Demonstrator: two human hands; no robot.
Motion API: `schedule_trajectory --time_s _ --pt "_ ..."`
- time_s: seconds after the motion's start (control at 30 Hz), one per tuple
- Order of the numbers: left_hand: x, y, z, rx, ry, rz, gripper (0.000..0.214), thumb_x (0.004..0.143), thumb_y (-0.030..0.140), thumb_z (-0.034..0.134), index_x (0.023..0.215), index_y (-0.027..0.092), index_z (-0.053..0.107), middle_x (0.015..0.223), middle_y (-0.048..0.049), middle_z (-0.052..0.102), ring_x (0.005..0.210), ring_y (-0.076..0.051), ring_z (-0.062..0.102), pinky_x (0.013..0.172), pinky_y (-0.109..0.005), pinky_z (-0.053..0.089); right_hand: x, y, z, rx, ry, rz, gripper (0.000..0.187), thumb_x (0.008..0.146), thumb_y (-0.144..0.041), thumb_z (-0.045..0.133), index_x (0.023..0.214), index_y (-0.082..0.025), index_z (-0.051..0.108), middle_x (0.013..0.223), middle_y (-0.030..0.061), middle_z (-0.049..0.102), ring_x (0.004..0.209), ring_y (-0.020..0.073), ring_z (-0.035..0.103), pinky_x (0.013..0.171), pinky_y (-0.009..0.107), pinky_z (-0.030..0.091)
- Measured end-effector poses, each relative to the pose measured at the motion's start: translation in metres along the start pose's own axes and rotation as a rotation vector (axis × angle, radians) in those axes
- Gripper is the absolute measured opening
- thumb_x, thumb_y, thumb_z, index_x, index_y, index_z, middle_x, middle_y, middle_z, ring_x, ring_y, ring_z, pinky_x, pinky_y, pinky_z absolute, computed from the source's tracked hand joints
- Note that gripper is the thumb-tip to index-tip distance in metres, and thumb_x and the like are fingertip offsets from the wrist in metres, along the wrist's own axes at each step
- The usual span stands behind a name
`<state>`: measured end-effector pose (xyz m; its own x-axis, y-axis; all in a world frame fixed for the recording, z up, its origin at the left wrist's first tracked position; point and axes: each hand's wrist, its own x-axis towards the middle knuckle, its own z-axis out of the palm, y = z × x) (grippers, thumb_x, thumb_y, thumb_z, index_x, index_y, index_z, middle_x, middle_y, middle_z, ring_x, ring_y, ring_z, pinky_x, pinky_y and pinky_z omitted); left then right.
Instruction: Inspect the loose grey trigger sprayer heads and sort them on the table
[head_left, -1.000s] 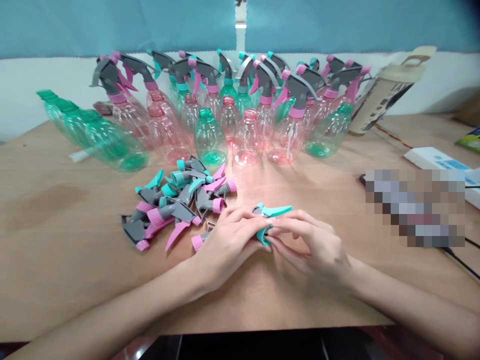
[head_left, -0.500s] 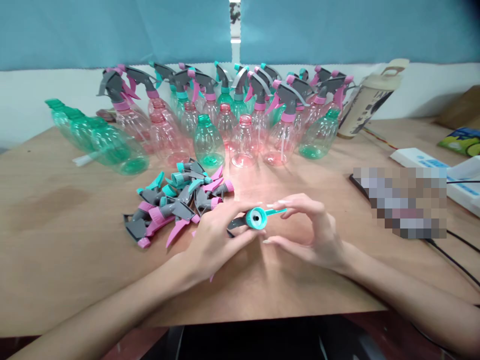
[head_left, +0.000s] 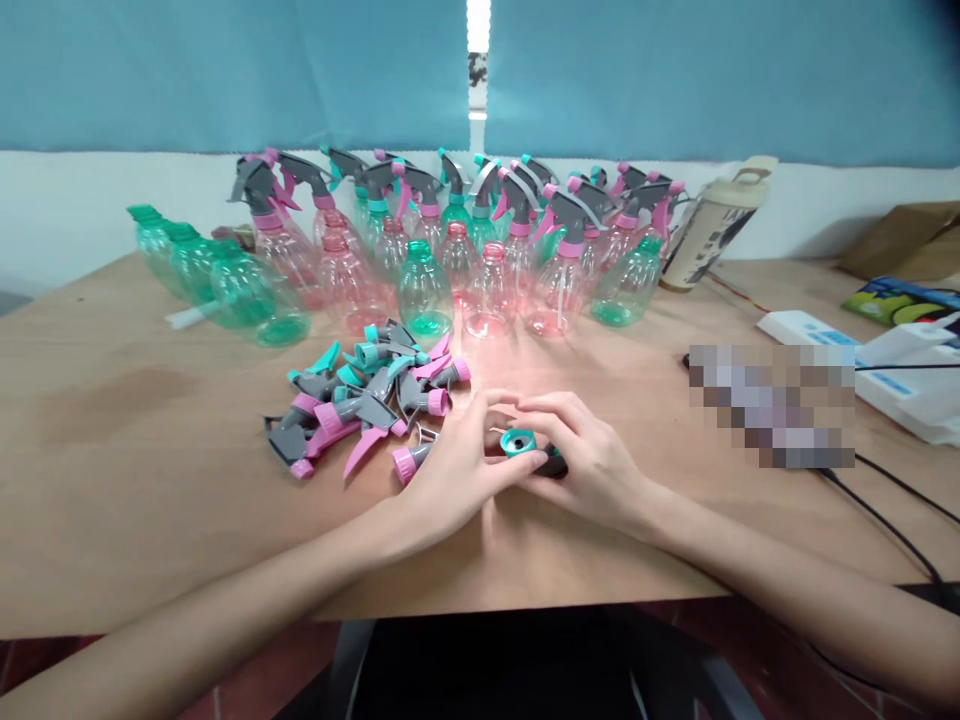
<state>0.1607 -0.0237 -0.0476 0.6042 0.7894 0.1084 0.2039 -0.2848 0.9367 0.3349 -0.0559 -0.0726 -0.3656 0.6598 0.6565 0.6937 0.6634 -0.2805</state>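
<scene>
Grip check: 1 teal spray head point(head_left: 519, 441)

So the left hand point(head_left: 457, 470) and right hand point(head_left: 596, 460) are both clamped on it, fingers closed from either side, teal cap opening facing up. It's on or just over the wooden table point(head_left: 150, 480), can't tell which, just right of the pile of loose trigger heads point(head_left: 360, 405). Bottles point(head_left: 424, 290) stand well behind.

No legible text anywhere. Jug point(head_left: 709, 230) at desk's far right: dark print on label, too blurred to read. White box point(head_left: 806, 328): blue marks, unreadable. Green packet point(head_left: 896, 300): coloured printing, no words made out. Spray head point(head_left: 519, 442): no lettering readable.
</scene>
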Motion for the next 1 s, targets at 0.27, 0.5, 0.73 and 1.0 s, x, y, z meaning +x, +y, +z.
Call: schedule_trajectory --time_s 0.27,0.5,0.73,1.0 --pt "-0.004 0.012 -0.008 0.098 -0.064 0.061 0.041 0.088 0.026 0.058 0.126 0.022 0.041 0.124 -0.0087 0.061 0.109 -0.021 0.062 0.090 -0.036 0.052 0.001 0.000 0.001 -0.069 -0.021 0.047 0.021 0.081 -0.017 0.058 0.101 -0.020 0.054 0.107 0.0114 0.063 0.101 0.0256 0.061 0.094 0.052 0.044" --pt "-0.027 0.019 -0.050 0.681 0.036 0.317 0.022 0.095 0.019 0.042 0.104 0.019 0.061 0.108 -0.0049 0.065 0.104 -0.019 0.060 0.087 -0.033 0.049 -0.004 0.047 -0.039 -0.215 -0.111 -0.123 0.042 0.077 -0.014 0.058 0.117 -0.018 0.048 0.123 0.0143 0.060 0.113 0.0279 0.058 0.108 0.063 0.020" --pt "-0.042 0.015 -0.087 0.887 -0.013 0.351 0.031 0.092 0.010 0.037 0.103 0.019 0.064 0.105 -0.0055 0.064 0.095 -0.019 0.060 0.079 -0.030 0.048 -0.016 0.074 -0.062 -0.282 -0.156 0.028 0.063 0.081 -0.033 0.062 0.135 -0.018 0.034 0.142 0.0184 0.041 0.134 0.0315 0.036 0.108 0.057 0.028" --pt "-0.047 0.009 -0.083 1.098 -0.104 0.370 0.022 0.091 0.017 0.045 0.101 0.020 0.065 0.099 -0.0057 0.066 0.090 -0.021 0.057 0.076 -0.034 0.042 -0.003 0.080 -0.030 -0.269 -0.085 0.071 0.049 0.083 -0.032 0.059 0.125 -0.015 0.040 0.125 0.0187 0.055 0.120 0.0316 0.051 0.109 0.062 0.023"
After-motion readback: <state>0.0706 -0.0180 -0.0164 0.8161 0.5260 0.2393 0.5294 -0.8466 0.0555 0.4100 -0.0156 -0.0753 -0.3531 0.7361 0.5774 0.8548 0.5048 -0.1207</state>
